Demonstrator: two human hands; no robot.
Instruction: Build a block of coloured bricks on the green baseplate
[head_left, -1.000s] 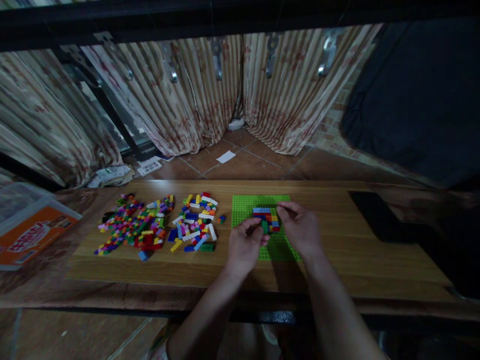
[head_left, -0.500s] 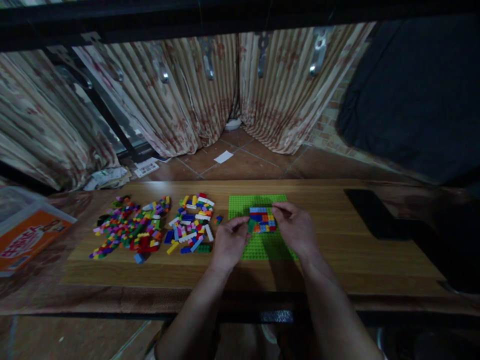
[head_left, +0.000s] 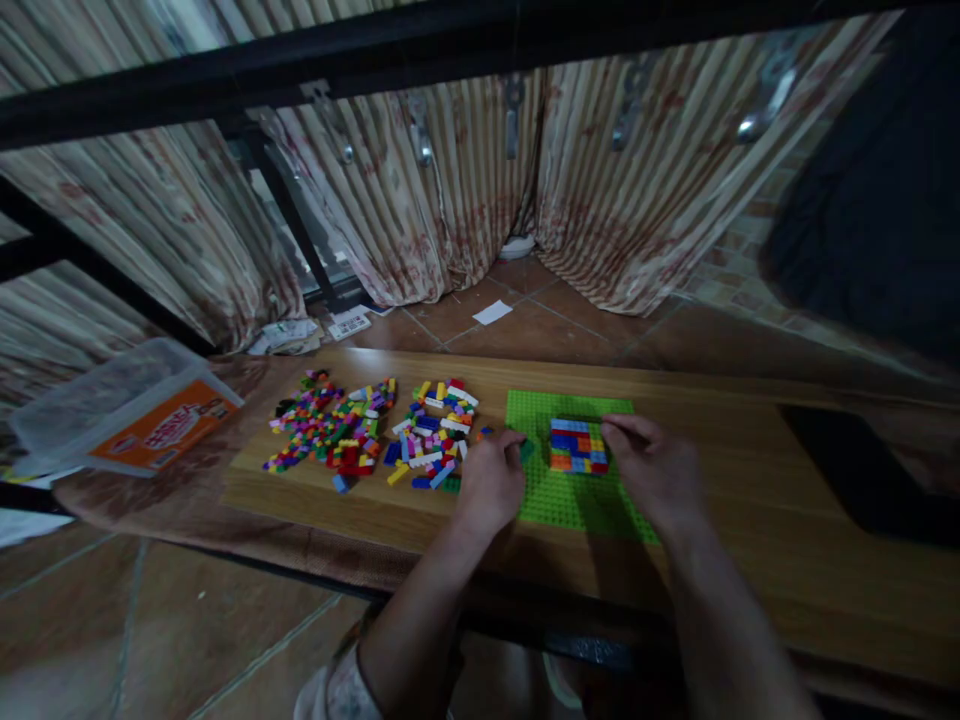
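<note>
A rectangular build of coloured toy bricks (head_left: 578, 447), in blue, red, yellow, orange and more, sits on a green studded baseplate (head_left: 570, 508). My left hand (head_left: 491, 488) is left of the build, over the plate's left edge, thumb and forefinger closed on a dark green brick (head_left: 526, 450). At the build's upper right corner is my right hand (head_left: 660, 478), its fingertips pinched together close to the bricks. What the right fingers hold, if anything, is too small to tell.
Two piles of loose bricks, a mixed small-brick pile (head_left: 326, 425) and a pile of longer bricks (head_left: 427, 440), lie left on the wooden board (head_left: 315, 510). A clear plastic box (head_left: 135, 400) with an orange label stands far left. A black flat object (head_left: 862, 470) lies right.
The view has swung left, so the board and bricks appear further right. My left hand has drawn away leftward from the build with the green brick. My right hand stays by the build's corner.
</note>
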